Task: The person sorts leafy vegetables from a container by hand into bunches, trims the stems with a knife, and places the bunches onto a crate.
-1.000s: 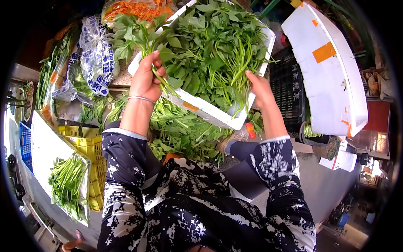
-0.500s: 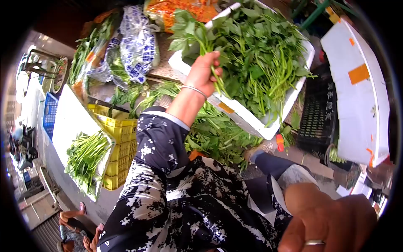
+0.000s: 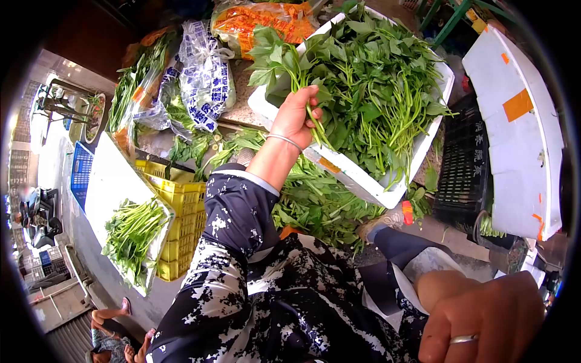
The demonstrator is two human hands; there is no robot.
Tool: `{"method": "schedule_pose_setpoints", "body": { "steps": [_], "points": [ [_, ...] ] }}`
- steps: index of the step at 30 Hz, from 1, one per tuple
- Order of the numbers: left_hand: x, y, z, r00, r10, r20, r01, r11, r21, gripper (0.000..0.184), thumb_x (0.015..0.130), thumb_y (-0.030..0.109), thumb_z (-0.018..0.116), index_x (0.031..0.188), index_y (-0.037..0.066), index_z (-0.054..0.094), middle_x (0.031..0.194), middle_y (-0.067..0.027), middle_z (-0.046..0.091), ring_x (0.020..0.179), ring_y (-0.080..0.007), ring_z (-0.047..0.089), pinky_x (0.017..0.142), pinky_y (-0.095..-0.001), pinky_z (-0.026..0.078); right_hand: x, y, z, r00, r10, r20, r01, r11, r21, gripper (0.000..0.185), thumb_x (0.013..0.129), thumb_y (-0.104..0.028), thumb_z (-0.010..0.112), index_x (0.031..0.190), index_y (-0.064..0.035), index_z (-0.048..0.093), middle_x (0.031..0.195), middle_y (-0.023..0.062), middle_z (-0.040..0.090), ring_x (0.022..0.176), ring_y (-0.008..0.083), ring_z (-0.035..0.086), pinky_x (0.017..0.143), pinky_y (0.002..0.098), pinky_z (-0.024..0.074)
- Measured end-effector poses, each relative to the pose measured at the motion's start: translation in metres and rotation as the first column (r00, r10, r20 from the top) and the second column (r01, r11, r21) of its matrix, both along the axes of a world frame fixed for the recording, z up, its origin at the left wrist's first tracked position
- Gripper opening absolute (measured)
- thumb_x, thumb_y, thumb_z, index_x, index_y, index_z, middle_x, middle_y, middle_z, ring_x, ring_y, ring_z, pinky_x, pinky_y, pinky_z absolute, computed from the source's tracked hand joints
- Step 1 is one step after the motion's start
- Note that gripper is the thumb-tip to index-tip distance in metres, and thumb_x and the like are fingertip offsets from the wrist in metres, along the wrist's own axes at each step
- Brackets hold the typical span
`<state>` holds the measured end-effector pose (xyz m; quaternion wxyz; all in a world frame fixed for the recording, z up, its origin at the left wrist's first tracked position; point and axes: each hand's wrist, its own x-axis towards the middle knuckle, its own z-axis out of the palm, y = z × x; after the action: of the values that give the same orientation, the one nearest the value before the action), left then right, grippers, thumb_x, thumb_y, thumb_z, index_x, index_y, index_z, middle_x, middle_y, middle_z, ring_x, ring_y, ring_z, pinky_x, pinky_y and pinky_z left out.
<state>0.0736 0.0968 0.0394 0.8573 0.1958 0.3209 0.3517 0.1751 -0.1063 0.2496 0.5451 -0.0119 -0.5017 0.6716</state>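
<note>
My left hand (image 3: pixel 298 118), with a bangle at the wrist, is closed around the stems of a small bunch of leafy greens (image 3: pixel 301 71). It is over the left edge of a white foam box (image 3: pixel 357 183), which is heaped with more leafy greens (image 3: pixel 378 91). Close to the camera at the lower right, my right hand (image 3: pixel 484 323), wearing a ring, has its fingers curled in. Whatever those fingers may hold is hidden.
Loose greens (image 3: pixel 324 202) lie on the ground below the box. On the left, a foam lid (image 3: pixel 112 175) with cut stems rests by yellow crates (image 3: pixel 184 209). Plastic bags (image 3: pixel 206 78) are behind; a black crate (image 3: pixel 463 163) stands right. Someone sits at the lower left.
The whole view has shifted slightly down and to the right. My left hand keeps the bunch at the box's edge, and my right hand stays curled at the lower right.
</note>
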Motion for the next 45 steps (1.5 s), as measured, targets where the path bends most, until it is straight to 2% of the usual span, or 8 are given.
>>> {"method": "schedule_pose_setpoints", "body": {
  "steps": [15,19,22,24,29,39,42,45],
  "points": [
    [0.000,0.001,-0.001,1.000,-0.013,0.016,0.013,1.000,-0.003,0.016,0.078,0.017,0.059,0.078,0.013,0.043,0.062,0.0027,0.045,0.044,-0.0066,0.037,0.036,-0.0176,0.024,0.004,-0.003,0.005,1.000,0.002,0.028,-0.002,1.000,-0.004,0.009,0.071,-0.011,0.068,0.080,-0.0149,0.067,0.066,-0.0005,0.057,0.043,0.0050,0.038,0.041,0.0224,0.0233],
    [-0.002,-0.003,0.001,0.999,-0.039,0.006,0.039,0.999,-0.027,0.017,0.078,0.018,0.059,0.077,0.013,0.043,0.063,0.0036,0.045,0.044,-0.0061,0.036,0.036,-0.0180,0.024,0.011,-0.014,-0.011,0.948,-0.313,-0.059,0.306,0.946,-0.103,0.009,0.075,-0.011,0.062,0.082,-0.0111,0.065,0.061,-0.0009,0.051,0.042,0.0054,0.037,0.040,0.0219,0.0252],
    [-0.002,-0.006,0.002,0.998,-0.062,0.030,0.062,0.998,-0.010,0.016,0.080,0.020,0.057,0.076,0.012,0.044,0.064,0.0036,0.046,0.044,-0.0060,0.037,0.035,-0.0177,0.025,0.052,-0.010,-0.064,0.505,-0.859,0.081,0.819,0.447,-0.359,0.021,0.082,-0.014,0.051,0.099,-0.0019,0.056,0.060,-0.0007,0.049,0.046,0.0057,0.041,0.043,0.0185,0.0314],
    [-0.001,-0.008,0.003,0.997,-0.070,0.036,0.070,0.997,0.014,0.016,0.081,0.020,0.057,0.075,0.011,0.045,0.065,0.0035,0.047,0.045,-0.0058,0.037,0.034,-0.0171,0.026,0.085,0.014,-0.134,-0.105,-0.632,0.768,0.986,-0.168,-0.004,0.023,0.083,-0.021,0.054,0.094,-0.0011,0.057,0.070,0.0039,0.057,0.051,0.0072,0.049,0.043,0.0174,0.0350],
    [0.000,-0.011,0.006,0.997,-0.062,-0.042,0.064,0.997,0.053,0.016,0.081,0.022,0.057,0.075,0.011,0.047,0.067,0.0037,0.051,0.048,-0.0052,0.041,0.034,-0.0160,0.028,0.093,0.047,-0.214,0.110,-0.279,0.954,0.989,-0.062,-0.132,0.041,0.078,-0.037,0.058,0.088,0.0034,0.059,0.075,0.0113,0.061,0.062,0.0136,0.061,0.043,0.0229,0.0443],
    [0.010,-0.024,-0.001,0.988,-0.123,-0.095,0.139,0.973,0.187,0.011,0.080,0.016,0.057,0.077,0.010,0.049,0.064,0.0017,0.051,0.051,-0.0121,0.048,0.049,-0.0226,0.041,0.085,0.066,-0.245,-0.293,-0.025,0.956,0.950,-0.123,0.288,0.035,0.066,-0.038,0.066,0.080,-0.0059,0.063,0.073,0.0095,0.063,0.069,0.0233,0.060,0.064,0.0316,0.0451],
    [0.011,-0.026,-0.001,0.988,-0.134,-0.077,0.146,0.975,0.169,0.009,0.081,0.014,0.056,0.078,0.011,0.048,0.061,0.0017,0.049,0.056,-0.0146,0.054,0.050,-0.0254,0.044,0.085,0.068,-0.248,-0.278,-0.369,0.887,0.951,-0.236,0.200,0.028,0.070,-0.029,0.066,0.083,-0.0043,0.060,0.078,0.0079,0.063,0.066,0.0178,0.060,0.057,0.0273,0.0451],
    [0.007,-0.032,-0.003,0.986,-0.160,-0.040,0.165,0.969,0.185,0.010,0.082,0.017,0.057,0.079,0.012,0.049,0.063,0.0014,0.050,0.063,-0.0180,0.060,0.050,-0.0275,0.046,0.057,0.056,-0.189,0.033,-0.768,0.639,0.973,-0.121,-0.196,0.016,0.080,-0.010,0.056,0.090,0.0027,0.053,0.077,0.0083,0.062,0.065,0.0111,0.058,0.051,0.0191,0.0446]
  ]
}}
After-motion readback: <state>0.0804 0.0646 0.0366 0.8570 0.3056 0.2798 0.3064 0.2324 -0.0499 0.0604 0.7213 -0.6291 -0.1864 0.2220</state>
